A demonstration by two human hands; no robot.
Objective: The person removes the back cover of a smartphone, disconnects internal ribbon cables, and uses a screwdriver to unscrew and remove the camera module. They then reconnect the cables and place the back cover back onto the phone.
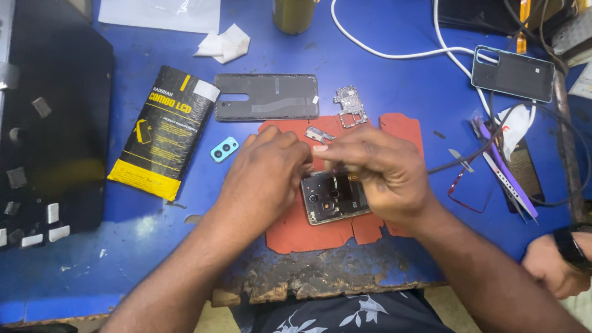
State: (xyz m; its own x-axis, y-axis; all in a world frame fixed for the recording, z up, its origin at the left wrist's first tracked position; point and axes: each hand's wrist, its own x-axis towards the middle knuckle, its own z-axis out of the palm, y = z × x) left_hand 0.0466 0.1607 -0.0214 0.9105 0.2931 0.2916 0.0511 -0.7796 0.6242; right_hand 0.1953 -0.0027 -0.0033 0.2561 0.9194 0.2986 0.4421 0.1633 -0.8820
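The opened phone (333, 198) lies on the red mat (308, 237) at the near edge of the blue table (394, 68), half under your hands. Your left hand (265, 176) and right hand (379, 172) meet above it, fingertips pinched together on something too small to make out. Just beyond lie a small metal bracket (319, 134), a circuit board (350, 106) and a dark back cover (266, 97).

Opened phone frame (333, 198) flat on red mat, internals exposed.

Left hand (265, 176) and right hand (379, 172) meet fingertip to fingertip; fingers curled.
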